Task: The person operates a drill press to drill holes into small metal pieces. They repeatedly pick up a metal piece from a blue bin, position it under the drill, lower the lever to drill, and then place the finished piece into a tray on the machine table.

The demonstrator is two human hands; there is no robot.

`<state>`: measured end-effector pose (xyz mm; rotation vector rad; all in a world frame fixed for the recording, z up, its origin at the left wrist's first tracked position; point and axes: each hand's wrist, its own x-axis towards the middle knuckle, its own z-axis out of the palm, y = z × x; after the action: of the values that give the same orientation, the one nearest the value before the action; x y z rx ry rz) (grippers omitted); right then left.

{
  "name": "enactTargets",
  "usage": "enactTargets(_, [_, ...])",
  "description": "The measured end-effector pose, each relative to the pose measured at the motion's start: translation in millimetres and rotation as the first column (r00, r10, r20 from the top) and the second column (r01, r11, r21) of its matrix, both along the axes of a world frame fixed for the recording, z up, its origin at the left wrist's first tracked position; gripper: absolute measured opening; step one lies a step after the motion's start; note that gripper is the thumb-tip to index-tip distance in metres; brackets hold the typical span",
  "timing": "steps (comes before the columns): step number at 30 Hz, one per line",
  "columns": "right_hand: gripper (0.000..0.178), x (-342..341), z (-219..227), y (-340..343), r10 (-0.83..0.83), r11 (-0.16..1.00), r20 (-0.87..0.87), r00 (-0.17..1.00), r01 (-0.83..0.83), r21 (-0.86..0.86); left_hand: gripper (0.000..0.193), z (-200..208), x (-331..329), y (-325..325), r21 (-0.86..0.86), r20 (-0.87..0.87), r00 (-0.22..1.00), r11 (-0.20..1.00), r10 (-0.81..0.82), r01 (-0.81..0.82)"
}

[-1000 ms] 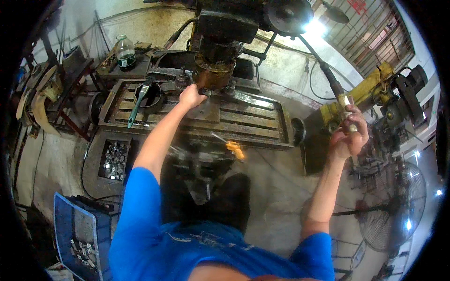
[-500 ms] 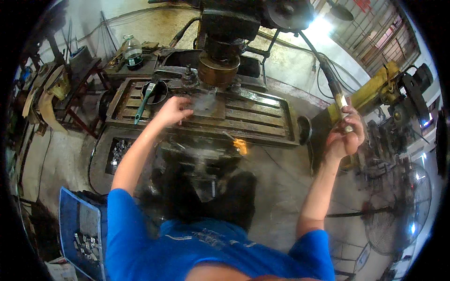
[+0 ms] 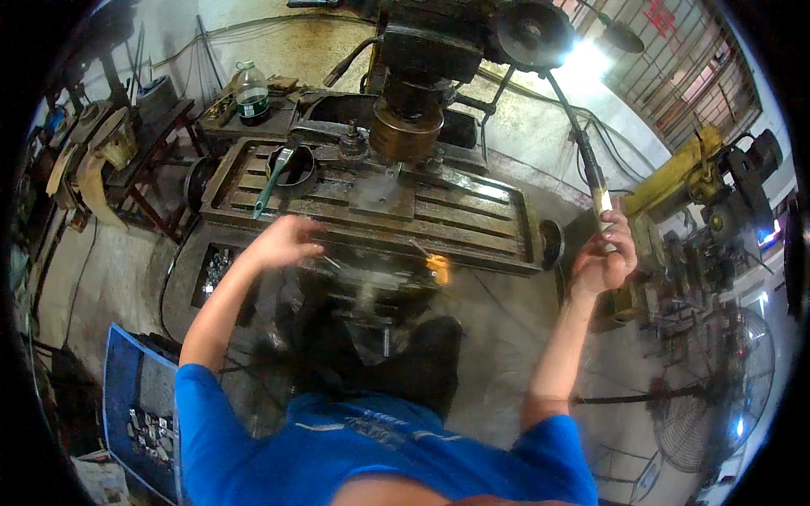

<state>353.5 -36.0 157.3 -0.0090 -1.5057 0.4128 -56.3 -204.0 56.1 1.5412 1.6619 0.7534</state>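
Observation:
My right hand is wrapped round the pale grip of a long lever that slants down from the machine head. My left hand hangs over the front edge of the slotted machine table. Its thumb and fingers are apart, and nothing shows between them. Just beyond it, a green-handled brush leans on a round dark pot. Under the machine's spindle, a flat metal block sits on the table in a faint haze. A yellow-handled tool is at the table's front edge.
Small metal parts lie in a tray left of my knees and in a blue crate at lower left. A bottle of dark liquid stands on a side bench. A large fan is on the right, and a lamp shines above.
My left hand has drawn back from the block, leftward and toward me. The right hand and the lever's grip have shifted slightly down and left. The view has also shifted a little.

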Motion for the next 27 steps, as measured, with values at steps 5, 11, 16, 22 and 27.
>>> enactTargets(5, [0.036, 1, -8, 5, 0.014, 1.000, 0.009, 1.000, -0.014, 0.000, 0.036, -1, -2, -11, -0.011, 0.026, 1.000, 1.000, 0.004, -0.004])
enactTargets(11, [0.032, -6, 6, -1, 0.010, 1.000, -0.015, 1.000, -0.011, -0.016, 0.037, 7, -24, -46, -0.011, -0.001, 0.996, 0.996, 0.087, -0.087])
enactTargets(16, [0.025, 6, 14, 3, 0.051, 0.997, 0.034, 0.998, -0.053, 0.052, 0.035, 7, -73, -128, 0.028, 0.051, 0.952, 0.952, 0.303, -0.304])
enactTargets(22, [0.035, 0, 30, -5, -0.001, 1.000, -0.008, 1.000, 0.001, 0.017, 0.035, -38, -146, -306, 0.056, -0.162, 0.602, 0.617, 0.781, -0.785])
enactTargets(27, [0.036, 1, 41, -7, -0.028, 0.999, 0.005, 1.000, 0.028, 0.018, 0.041, -145, -182, -446, -0.104, -0.308, 0.340, 0.324, 0.889, -0.940])
